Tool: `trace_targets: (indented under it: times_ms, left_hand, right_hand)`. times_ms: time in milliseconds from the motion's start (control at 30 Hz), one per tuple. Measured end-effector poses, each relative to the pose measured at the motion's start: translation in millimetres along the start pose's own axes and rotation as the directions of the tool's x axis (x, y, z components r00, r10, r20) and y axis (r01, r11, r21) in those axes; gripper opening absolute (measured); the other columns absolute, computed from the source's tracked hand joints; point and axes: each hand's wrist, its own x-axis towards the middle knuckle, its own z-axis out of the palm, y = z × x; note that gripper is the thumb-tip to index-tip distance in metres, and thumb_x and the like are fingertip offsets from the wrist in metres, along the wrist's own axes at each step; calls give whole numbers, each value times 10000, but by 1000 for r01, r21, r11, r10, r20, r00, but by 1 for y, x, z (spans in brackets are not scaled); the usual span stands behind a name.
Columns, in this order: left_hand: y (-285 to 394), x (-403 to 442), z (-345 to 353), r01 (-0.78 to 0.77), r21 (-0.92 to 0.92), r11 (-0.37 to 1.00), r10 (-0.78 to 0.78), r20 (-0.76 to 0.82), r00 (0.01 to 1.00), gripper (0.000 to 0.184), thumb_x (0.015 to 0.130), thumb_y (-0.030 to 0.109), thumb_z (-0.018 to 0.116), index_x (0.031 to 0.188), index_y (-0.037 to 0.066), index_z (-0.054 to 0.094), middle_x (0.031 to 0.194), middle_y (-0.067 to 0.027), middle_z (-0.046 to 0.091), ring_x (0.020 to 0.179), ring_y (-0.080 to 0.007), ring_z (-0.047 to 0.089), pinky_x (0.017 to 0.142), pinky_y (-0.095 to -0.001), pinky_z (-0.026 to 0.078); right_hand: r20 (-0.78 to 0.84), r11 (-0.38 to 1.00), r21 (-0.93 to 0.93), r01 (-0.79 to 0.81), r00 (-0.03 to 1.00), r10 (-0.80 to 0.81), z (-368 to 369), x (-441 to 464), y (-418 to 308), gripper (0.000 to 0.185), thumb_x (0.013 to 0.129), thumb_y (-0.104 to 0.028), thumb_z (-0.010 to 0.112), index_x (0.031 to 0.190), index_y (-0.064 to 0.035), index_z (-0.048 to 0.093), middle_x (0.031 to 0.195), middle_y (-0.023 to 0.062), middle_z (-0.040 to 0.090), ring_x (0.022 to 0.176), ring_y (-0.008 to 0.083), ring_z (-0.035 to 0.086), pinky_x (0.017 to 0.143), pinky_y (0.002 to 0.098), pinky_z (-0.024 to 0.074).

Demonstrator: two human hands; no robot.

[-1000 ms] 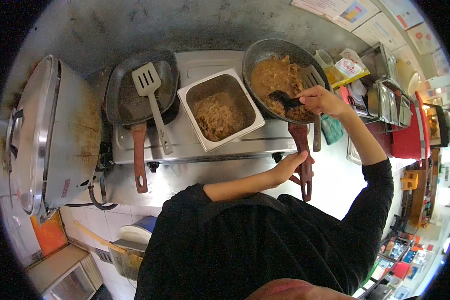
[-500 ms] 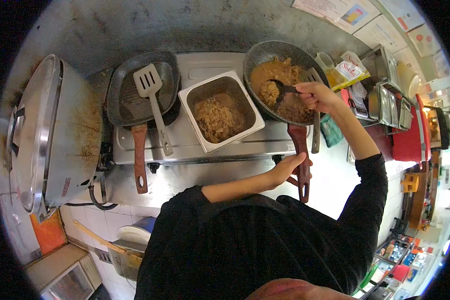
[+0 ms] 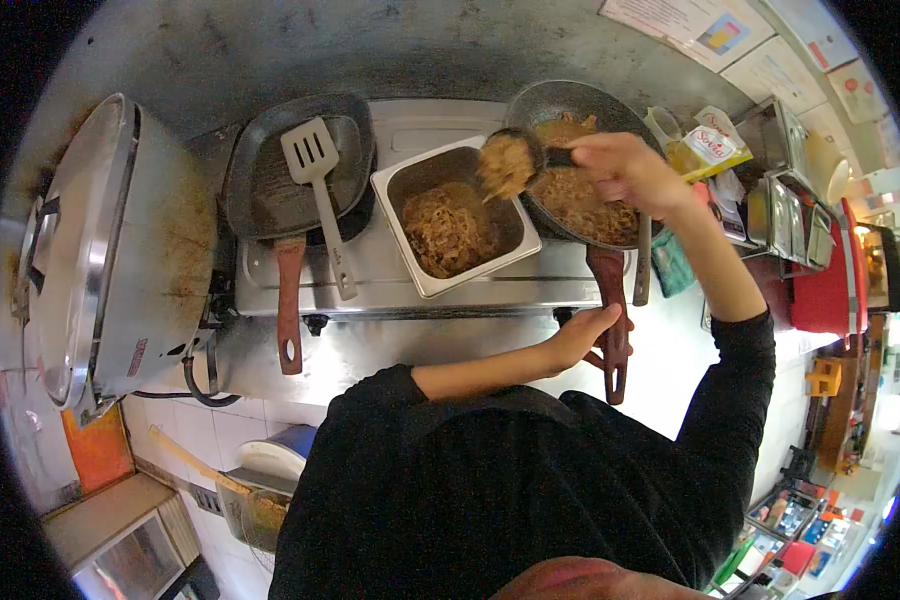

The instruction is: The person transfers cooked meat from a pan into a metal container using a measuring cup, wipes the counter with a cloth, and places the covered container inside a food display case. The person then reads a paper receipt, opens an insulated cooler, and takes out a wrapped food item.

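Note:
My right hand (image 3: 625,172) grips the handle of a black ladle (image 3: 536,150). The ladle is heaped with brown shredded food (image 3: 508,165) and hangs over the right rim of a square steel container (image 3: 382,185). More of the same stringy food (image 3: 450,232) lies inside that container. Below, my left hand (image 3: 588,338) is wrapped round the brown handle (image 3: 615,350) of a round dark frying pan (image 3: 530,105). Brown food in sauce (image 3: 585,200) covers the pan's bottom. A grey spatula (image 3: 643,262) leans at the pan's right side, its head partly hidden behind my right hand.
A square grill pan (image 3: 245,150) with a slotted spatula (image 3: 315,165) across it sits left on the stove (image 3: 420,115). A large lidded metal pot (image 3: 160,260) stands far left. Right of the pan are a yellow-and-white packet (image 3: 715,145), a green cloth (image 3: 675,265) and steel containers (image 3: 778,215).
My right hand has lifted the loaded ladle out of the frying pan and moved it left to the steel container's edge. My left hand still holds the pan handle.

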Motion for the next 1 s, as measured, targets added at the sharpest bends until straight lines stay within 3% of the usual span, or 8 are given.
trace_targets:
  times_ms: [100,167,233,433,467,633,933,1000]
  left_hand:
    - [-1,1,0,13,0,1000,-13,-3,1000,579,866,588,324,1078,78,499,916,-112,626,873,-217,610,704,-394,512]
    - [-1,2,-1,14,6,1000,-14,-10,1000,577,866,589,321,1074,82,501,915,-108,628,871,-216,613,706,-396,509]
    - [-1,1,0,13,10,1000,-13,-22,1000,575,866,591,316,1068,85,503,916,-105,630,870,-216,615,709,-398,507]
    - [-1,2,-1,8,14,1000,-8,-7,1000,570,869,586,314,1064,85,504,911,-103,628,863,-211,616,697,-388,512]
    - [-1,1,0,9,19,1000,-9,-7,1000,569,870,584,315,1064,84,503,911,-104,627,863,-211,616,696,-386,514]
    - [0,0,-1,-14,21,1000,14,-2,1000,570,871,581,315,1070,79,499,921,-112,622,870,-216,613,692,-389,519]
    - [-6,2,2,-16,-12,1000,16,-18,1000,557,875,567,323,1076,74,486,952,-137,604,894,-231,588,610,-399,540]
    - [-6,1,2,-9,-20,1000,9,-12,1000,552,876,565,321,1076,78,487,954,-137,604,895,-231,588,612,-401,539]
  right_hand:
    - [150,593,-680,430,874,-462,50,14,19,261,868,-228,534,1035,-40,604,800,105,635,650,186,575,607,310,457]
    - [304,295,-794,531,768,-564,72,17,33,220,820,-113,525,1005,-19,598,884,182,613,780,340,596,679,382,481]
    - [254,190,-919,347,886,-389,90,5,21,207,811,-74,505,986,-15,599,924,170,609,815,355,586,705,406,475]
    - [237,251,-813,526,692,-682,69,9,13,222,819,-84,511,1015,-21,596,912,171,605,744,315,587,694,350,471]
    - [106,495,-756,429,826,-554,61,1,8,229,846,-126,521,1027,-5,591,861,132,615,701,222,585,669,300,457]
    - [-172,749,-632,199,906,-387,-16,-8,1,285,879,-206,497,1064,-6,578,878,132,643,837,169,587,764,301,444]
    - [-75,-128,-977,-170,838,-540,-83,31,73,165,778,-128,472,865,-67,598,766,161,610,765,317,616,667,409,503]
    - [-85,-145,-979,-142,936,-342,-78,35,80,202,765,-124,485,925,-57,589,768,172,606,760,337,603,668,414,488]
